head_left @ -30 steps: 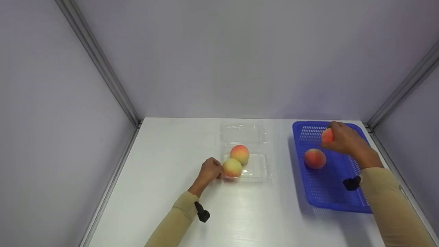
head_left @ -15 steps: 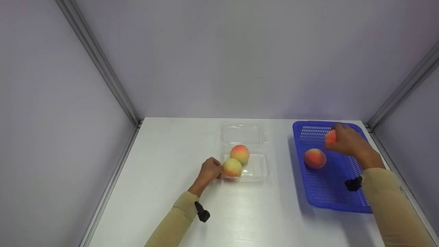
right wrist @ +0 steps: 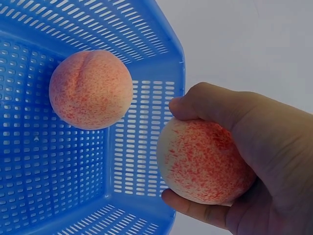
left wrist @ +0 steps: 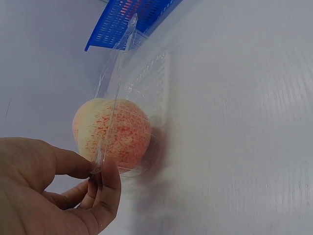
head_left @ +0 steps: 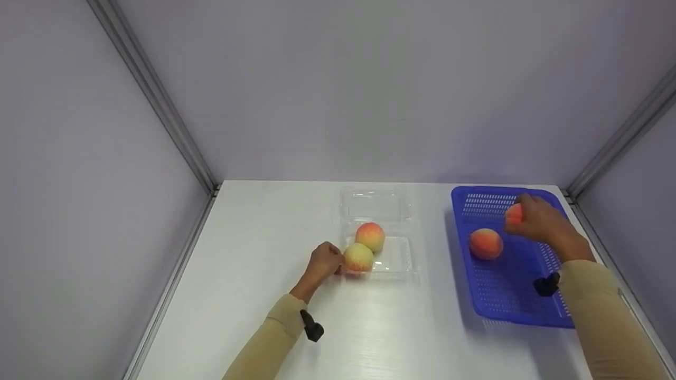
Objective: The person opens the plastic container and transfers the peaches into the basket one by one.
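Note:
My right hand [head_left: 538,224] grips a red-speckled peach [right wrist: 205,164] above the far end of a blue plastic basket [head_left: 520,319], thumb on one side and fingers on the other. A second peach [head_left: 486,244] lies inside that basket. On the white table, a clear plastic clamshell box [head_left: 393,256] lies unfolded, its lid [head_left: 375,205] toward the back wall. Two peaches sit in the box's left half, a yellowish one [head_left: 358,257] in front and a redder one [head_left: 370,237] behind. My left hand [head_left: 323,259] pinches the box's near-left rim between thumb and fingers.
A pale wall [head_left: 338,95] rises directly behind the white table [head_left: 253,237], with side panels at left and right. The basket's raised slotted walls stand along the table's right side. Small black devices [head_left: 311,327] are strapped at both wrists.
My right hand, with the peach in it, has shifted slightly right and toward me over the basket. The left hand and the box have stayed put.

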Demonstrator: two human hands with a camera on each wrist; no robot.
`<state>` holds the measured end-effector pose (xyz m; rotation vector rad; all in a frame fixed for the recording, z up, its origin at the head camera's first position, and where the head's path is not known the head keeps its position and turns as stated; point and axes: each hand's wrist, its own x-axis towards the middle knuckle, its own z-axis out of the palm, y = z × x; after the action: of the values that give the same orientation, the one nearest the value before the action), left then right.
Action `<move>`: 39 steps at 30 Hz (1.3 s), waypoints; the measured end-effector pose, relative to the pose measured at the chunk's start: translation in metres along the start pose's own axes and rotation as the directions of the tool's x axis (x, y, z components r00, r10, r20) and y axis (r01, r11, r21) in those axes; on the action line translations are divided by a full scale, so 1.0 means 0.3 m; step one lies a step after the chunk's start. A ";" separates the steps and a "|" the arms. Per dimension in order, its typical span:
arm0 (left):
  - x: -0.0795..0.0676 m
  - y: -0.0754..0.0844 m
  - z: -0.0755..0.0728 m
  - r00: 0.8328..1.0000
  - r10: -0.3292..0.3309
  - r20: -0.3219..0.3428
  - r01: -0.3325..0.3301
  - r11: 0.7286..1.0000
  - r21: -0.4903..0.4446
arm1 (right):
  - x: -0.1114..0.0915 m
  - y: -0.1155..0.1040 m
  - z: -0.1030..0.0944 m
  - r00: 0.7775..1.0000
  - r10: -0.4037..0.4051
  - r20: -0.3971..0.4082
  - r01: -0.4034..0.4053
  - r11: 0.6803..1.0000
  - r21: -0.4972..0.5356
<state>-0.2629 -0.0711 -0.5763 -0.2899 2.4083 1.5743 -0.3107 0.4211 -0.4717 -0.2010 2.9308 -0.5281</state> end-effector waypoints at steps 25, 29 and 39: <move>-0.004 0.001 -0.006 0.999 -0.033 0.001 0.033 0.999 0.002 | -0.001 0.059 0.038 0.999 0.030 0.015 -0.031 0.999 0.028; -0.002 -0.001 -0.004 1.000 -0.028 0.005 0.028 1.000 -0.009 | -0.002 0.065 0.047 0.998 0.056 0.037 -0.058 0.997 0.044; -0.003 -0.008 -0.003 1.000 -0.003 0.014 0.003 0.999 -0.033 | 0.000 0.095 0.078 0.999 0.032 0.012 -0.033 0.998 0.052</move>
<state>-0.2613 -0.0729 -0.5777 -0.2877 2.3723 1.6112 -0.3094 0.4398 -0.5036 -0.1493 2.9007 -0.5964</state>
